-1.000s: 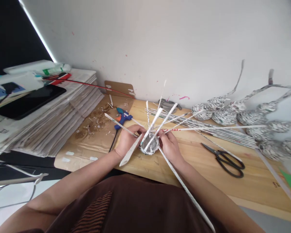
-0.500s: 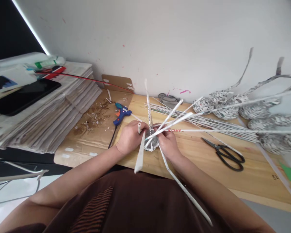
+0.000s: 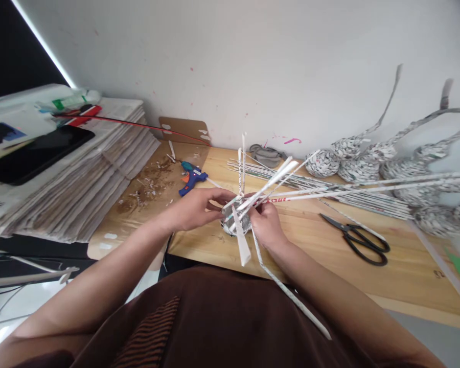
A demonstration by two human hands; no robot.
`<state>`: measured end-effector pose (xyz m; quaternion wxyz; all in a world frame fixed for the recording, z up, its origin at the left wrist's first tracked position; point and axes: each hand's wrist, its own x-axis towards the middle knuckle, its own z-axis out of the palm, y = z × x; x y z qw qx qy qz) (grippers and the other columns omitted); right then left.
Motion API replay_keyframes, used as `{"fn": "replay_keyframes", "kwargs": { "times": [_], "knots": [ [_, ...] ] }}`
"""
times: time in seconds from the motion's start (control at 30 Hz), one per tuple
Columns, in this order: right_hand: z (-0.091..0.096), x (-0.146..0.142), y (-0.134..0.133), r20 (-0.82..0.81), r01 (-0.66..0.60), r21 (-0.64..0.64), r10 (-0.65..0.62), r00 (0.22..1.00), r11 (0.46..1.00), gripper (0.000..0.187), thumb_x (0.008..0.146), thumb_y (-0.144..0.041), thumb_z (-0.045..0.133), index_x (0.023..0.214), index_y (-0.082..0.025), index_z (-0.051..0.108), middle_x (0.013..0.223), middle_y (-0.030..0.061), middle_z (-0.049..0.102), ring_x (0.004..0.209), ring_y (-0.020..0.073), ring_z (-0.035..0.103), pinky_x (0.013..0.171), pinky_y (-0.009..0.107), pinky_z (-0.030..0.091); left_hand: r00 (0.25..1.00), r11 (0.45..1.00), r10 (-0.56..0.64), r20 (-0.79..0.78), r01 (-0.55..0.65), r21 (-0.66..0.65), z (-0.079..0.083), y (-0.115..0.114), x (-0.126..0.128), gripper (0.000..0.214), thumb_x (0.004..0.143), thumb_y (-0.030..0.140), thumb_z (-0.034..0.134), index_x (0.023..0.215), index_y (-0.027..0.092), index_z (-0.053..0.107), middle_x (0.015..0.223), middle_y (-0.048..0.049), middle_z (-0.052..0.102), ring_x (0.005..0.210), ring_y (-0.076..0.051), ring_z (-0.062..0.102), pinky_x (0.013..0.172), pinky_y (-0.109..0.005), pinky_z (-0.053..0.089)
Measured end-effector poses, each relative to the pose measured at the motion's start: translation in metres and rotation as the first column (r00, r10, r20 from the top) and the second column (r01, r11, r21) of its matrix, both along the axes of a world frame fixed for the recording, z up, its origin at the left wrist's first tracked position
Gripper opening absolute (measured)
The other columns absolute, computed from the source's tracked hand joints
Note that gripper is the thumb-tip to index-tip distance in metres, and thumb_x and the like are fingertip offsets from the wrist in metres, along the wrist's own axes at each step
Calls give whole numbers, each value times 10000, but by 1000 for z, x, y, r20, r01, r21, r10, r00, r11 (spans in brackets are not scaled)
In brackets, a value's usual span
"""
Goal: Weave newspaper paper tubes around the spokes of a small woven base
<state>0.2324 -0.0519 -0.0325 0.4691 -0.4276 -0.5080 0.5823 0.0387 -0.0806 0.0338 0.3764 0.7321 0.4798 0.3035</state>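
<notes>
Between my hands is a small round piece of woven paper tubes (image 3: pixel 230 228), with several long rolled-paper tubes sticking out of it in all directions. My left hand (image 3: pixel 199 208) is closed around its left rim, the fingertips partly hidden behind the tubes. On the right side, my right hand (image 3: pixel 267 223) pinches the weaving where several tubes cross. One pale tube (image 3: pixel 291 301) trails from there down over the brown shirt. A wider white tube end (image 3: pixel 243 248) points toward me in front of the weaving.
A blue glue gun (image 3: pixel 192 179) lies at the left on cardboard (image 3: pixel 138 227). Black scissors (image 3: pixel 358 240) rest to the right. Behind are a bundle of paper tubes (image 3: pixel 368 201) and several woven gourd-like shapes (image 3: pixel 322 163). Stacked newspapers (image 3: pixel 111 174) bear a phone (image 3: pixel 42 153).
My left hand has shifted, its fingers reaching farther over the weaving. The upright tubes and the wide tube end have swung right; the long tubes at right have also moved.
</notes>
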Motion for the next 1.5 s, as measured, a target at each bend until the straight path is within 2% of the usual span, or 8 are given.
{"fn": "replay_keyframes", "kwargs": {
  "times": [0.1,0.2,0.47,0.57,0.7,1.0,1.3,1.5],
  "knots": [
    [0,-1,-1,22,-2,13,2,1000,1000,218,742,-394,735,774,-212,619,685,6,678,647,185,628,646,318,501,981,978,-61,185,96,-183,1,8,-16,405,814,187,664,1215,202,713,1187,-116,757,1059,-237,742,886,-355,609],
    [0,-1,-2,29,-12,23,11,1000,1000,229,732,-406,736,768,-212,619,690,7,682,662,189,635,652,317,506,976,973,49,214,2,-230,-9,18,-17,310,780,213,699,1082,186,760,1014,-95,800,895,-220,771,725,-308,631],
    [2,-1,-2,41,-19,41,17,999,999,200,737,-370,727,839,-206,673,757,31,707,714,204,658,690,347,527,994,998,57,-93,-59,-19,-1,24,4,215,633,221,840,838,190,784,718,-4,748,639,-141,676,582,-203,489],
    [3,0,-2,49,-28,47,26,998,998,184,703,-346,734,817,-222,659,755,24,708,730,210,662,702,349,534,978,990,123,-166,-110,87,0,20,12,66,710,209,767,765,177,750,656,9,711,585,-116,620,557,-199,436],
    [4,-1,-3,58,-24,4,24,998,1000,191,689,-334,740,816,-222,651,720,16,705,687,203,654,655,331,525,964,964,238,-120,-219,153,-7,13,17,64,751,147,653,753,155,717,713,-15,725,622,-120,624,575,-201,444],
    [5,-4,-5,27,-18,-2,18,999,1000,280,655,-397,808,796,-210,655,675,6,685,659,190,636,637,313,507,924,946,322,-208,-323,29,-13,13,23,82,735,244,724,744,172,763,659,-7,704,609,-144,620,578,-234,433],
    [4,-2,-7,70,-62,92,56,996,994,172,767,-363,732,808,-200,694,779,44,722,758,212,675,723,346,539,871,895,429,-239,-375,240,-20,2,27,87,716,76,682,686,157,690,720,-16,688,688,-156,615,649,-255,440],
    [0,-2,-5,87,-36,142,24,996,989,146,778,-342,726,798,-200,703,797,54,733,781,221,685,748,359,545,916,896,383,-123,-336,289,-29,-3,26,62,777,108,679,772,170,684,778,-10,687,758,-165,628,703,-270,451]
  ]
}}
